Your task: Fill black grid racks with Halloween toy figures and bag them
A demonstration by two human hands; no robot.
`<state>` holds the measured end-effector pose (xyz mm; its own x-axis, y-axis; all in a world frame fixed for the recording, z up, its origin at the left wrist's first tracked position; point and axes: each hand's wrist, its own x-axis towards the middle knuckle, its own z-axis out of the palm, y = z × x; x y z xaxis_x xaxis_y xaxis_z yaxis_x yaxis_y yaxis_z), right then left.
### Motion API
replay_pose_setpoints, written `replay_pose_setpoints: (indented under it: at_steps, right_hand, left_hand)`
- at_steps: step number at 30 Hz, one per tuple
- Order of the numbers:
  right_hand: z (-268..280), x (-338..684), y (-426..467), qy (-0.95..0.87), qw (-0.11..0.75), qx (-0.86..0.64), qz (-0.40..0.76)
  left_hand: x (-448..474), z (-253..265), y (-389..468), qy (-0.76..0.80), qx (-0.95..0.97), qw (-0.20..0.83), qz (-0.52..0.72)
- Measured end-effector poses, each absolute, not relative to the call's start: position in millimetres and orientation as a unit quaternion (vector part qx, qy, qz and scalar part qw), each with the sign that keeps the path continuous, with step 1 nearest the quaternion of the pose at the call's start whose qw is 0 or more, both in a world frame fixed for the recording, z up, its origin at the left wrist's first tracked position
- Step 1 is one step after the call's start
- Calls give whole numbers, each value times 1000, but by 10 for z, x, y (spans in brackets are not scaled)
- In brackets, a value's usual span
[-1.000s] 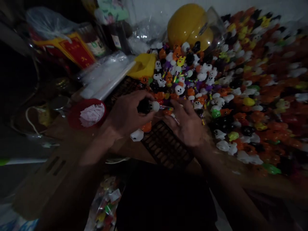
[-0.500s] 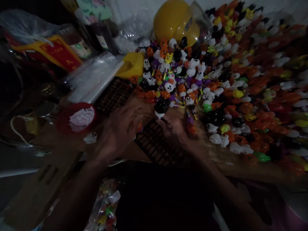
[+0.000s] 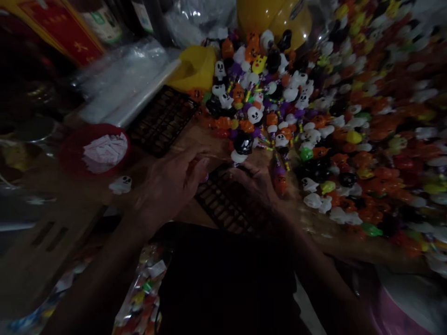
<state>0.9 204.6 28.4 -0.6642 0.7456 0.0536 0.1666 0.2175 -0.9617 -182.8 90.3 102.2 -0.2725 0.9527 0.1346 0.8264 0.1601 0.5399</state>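
Observation:
My left hand [image 3: 169, 184] rests on the table edge with its fingers curled over a small orange toy [image 3: 194, 166]; blur hides the exact grip. My right hand [image 3: 259, 182] lies over a black grid tray [image 3: 226, 211]. Its fingertips pinch the underside of a black toy with a white base [image 3: 242, 147], which stands upright just above them. Right behind begins a big heap of small Halloween toys [image 3: 349, 121]: ghosts, pumpkins and black figures.
A second black grid tray [image 3: 162, 120] lies at the back left, next to a red bowl of paper slips [image 3: 71, 153]. A lone white ghost [image 3: 120, 184] sits near the bowl. Clear plastic bags [image 3: 129, 88], a yellow helmet [image 3: 275, 16] and a candy bag [image 3: 146, 293] surround the spot.
The black toy passed from my left hand to my right, which now holds it upright over the tray. My left hand dropped to the table edge. The white ghost now lies further left, near the red bowl.

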Motion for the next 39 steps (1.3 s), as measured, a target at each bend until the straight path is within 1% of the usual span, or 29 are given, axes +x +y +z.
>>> replay_pose_setpoints:
  at_steps: [5, 9, 12, 18, 23, 26, 31, 35, 39]
  right_hand:
    - [243, 6, 1991, -712, 268, -324, 562]
    - [211, -4, 2003, -750, 280, -335, 497]
    - [199, -50, 2018, -788, 268, -324, 449]
    - [77, -315, 2018, -783, 303, -316, 442]
    - [-15, -389, 2027, -807, 302, -311, 401]
    - [-20, -335, 2007, -819, 300, -314, 375]
    - [-74, -294, 1943, -847, 319, -287, 314]
    - [-130, -331, 1929, -880, 294, -263, 263]
    - [-127, -345, 1942, -888, 279, -263, 254]
  left_hand:
    - [-1795, 1018, 824, 730, 611, 129, 278]
    - [-1778, 985, 828, 736, 599, 137, 285]
    - [-1786, 974, 845, 744, 595, 133, 273]
    - [-1830, 971, 843, 734, 601, 153, 278]
    - [-1858, 932, 855, 711, 626, 114, 300]
    - [-1852, 909, 859, 713, 623, 113, 301]
    - [-1818, 976, 845, 726, 608, 150, 286]
    - [-1831, 1149, 910, 767, 568, 173, 242]
    - [-1803, 1247, 1009, 754, 594, 187, 210]
